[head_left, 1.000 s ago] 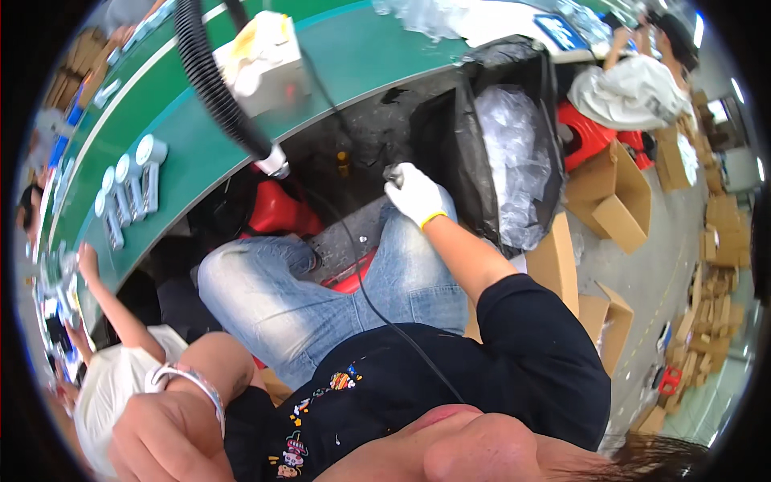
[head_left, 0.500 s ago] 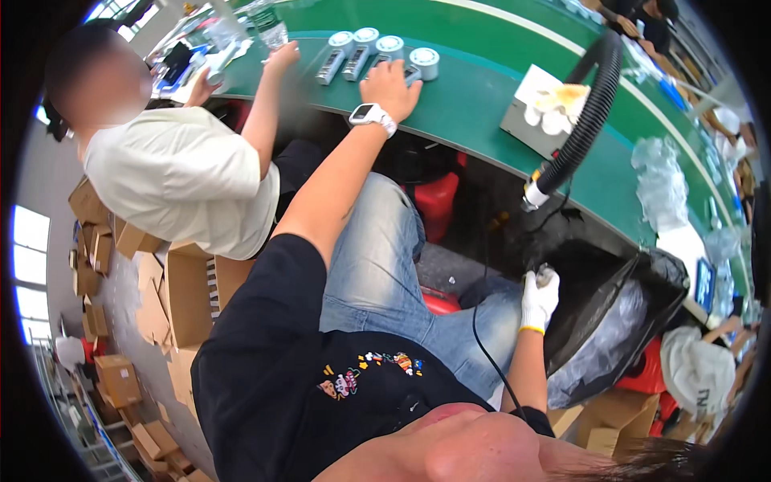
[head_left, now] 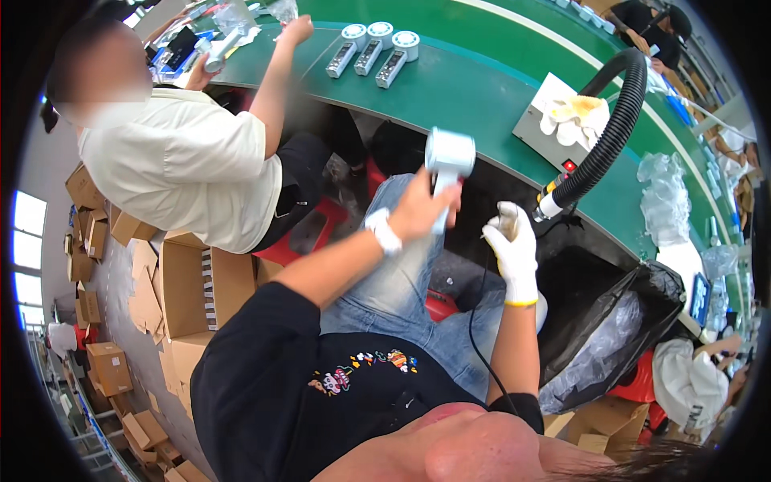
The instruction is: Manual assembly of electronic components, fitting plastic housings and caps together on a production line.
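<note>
Handle (head_left: 446, 185) of a pale-blue handheld device (head_left: 450, 153) is enclosed by the bare left hand (head_left: 422, 210), which holds it in the air, before the near edge of the green tabletop (head_left: 474, 104). Its drum-shaped head points away from the body. The shell looks like hard plastic, so it should be rather light and stiff, although the wide head probably makes it top-heavy. Such a smooth surface may slide a little, especially against fabric. The narrow handle seems the proper place to grasp; the round face is better left unpressed, because it could scratch or crack.

Beside it, the gloved right hand (head_left: 514, 245) is raised with bent fingers; whether something is pinched there, one cannot tell. Just beyond this glove hangs the metal nozzle (head_left: 550, 210) of a black corrugated hose (head_left: 622, 120).

Farther away, a grey box (head_left: 530, 120) carries white gloves (head_left: 574, 116), and three similar devices (head_left: 393, 68) lie in a row, their handles toward the near edge.
</note>
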Tool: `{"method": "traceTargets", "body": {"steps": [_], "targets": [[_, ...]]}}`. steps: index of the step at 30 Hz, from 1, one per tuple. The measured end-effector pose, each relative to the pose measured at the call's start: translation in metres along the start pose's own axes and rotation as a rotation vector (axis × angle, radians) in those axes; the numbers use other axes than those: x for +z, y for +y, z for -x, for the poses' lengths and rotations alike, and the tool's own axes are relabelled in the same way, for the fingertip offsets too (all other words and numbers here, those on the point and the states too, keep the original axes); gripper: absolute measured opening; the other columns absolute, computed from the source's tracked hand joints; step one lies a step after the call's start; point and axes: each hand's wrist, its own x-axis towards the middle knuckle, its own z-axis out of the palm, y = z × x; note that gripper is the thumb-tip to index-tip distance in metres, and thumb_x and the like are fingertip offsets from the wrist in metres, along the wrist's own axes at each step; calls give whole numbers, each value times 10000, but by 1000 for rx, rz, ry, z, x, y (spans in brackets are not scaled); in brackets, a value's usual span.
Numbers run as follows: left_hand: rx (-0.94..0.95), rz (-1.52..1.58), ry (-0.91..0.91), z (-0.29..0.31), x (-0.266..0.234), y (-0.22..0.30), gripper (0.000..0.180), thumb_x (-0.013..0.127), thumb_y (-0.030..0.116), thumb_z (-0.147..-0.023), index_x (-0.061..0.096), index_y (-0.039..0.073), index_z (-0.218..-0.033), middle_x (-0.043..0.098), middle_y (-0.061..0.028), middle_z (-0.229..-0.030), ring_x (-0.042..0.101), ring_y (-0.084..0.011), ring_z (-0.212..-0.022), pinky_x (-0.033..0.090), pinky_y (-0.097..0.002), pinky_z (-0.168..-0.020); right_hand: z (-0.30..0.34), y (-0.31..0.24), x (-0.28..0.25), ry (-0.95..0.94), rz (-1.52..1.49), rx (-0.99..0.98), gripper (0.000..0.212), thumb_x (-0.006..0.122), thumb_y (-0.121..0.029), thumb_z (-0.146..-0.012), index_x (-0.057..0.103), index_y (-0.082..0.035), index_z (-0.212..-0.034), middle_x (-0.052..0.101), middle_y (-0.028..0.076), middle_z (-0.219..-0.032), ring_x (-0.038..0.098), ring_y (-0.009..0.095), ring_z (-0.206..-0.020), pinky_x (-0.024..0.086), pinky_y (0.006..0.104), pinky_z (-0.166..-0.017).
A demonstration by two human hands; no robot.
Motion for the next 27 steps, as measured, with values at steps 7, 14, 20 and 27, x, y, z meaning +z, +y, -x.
{"method": "traceTargets", "body": {"steps": [7, 14, 20, 27], "targets": [[-594, 897, -332, -3, 67, -48, 342, 572, 292, -1089, 493, 69, -1335, 706, -140, -1063, 730, -297, -894, 607, -455, -799, 45, 31, -20, 68, -1045, 568, 566, 706, -185, -951, 513, -64, -1469, 666, 44, -1027, 610, 131, -816, 590, 348, -795], [-555, 666, -282, -32, 105, -52, 334, 524, 275, -1115, 466, 72, -1374, 638, -185, -1370, 666, -332, -1223, 561, -483, -1028, 122, 18, -15, 241, -149, 241, 706, 810, -124, -869, 520, -61, -1510, 669, 50, -1110, 631, 116, -871, 585, 322, -811], [-374, 417, -281, -28, 109, -51, 370, 550, 244, -1105, 440, 62, -1408, 574, -187, -1470, 614, -341, -1312, 524, -483, -1083, 109, 18, -3, 315, 2, 156, 752, 869, -78, -800, 556, -38, -1483, 682, 75, -1166, 670, 151, -986, 580, 317, -850], [-143, 167, -438, -12, 71, -73, 555, 631, 259, -1063, 371, 60, -1511, 549, -187, -1502, 588, -297, -1343, 497, -449, -1100, 88, 15, 13, 363, 288, -114, 763, 899, -159, -779, 568, -28, -1454, 687, 143, -1257, 687, 216, -1157, 567, 364, -949]]}}
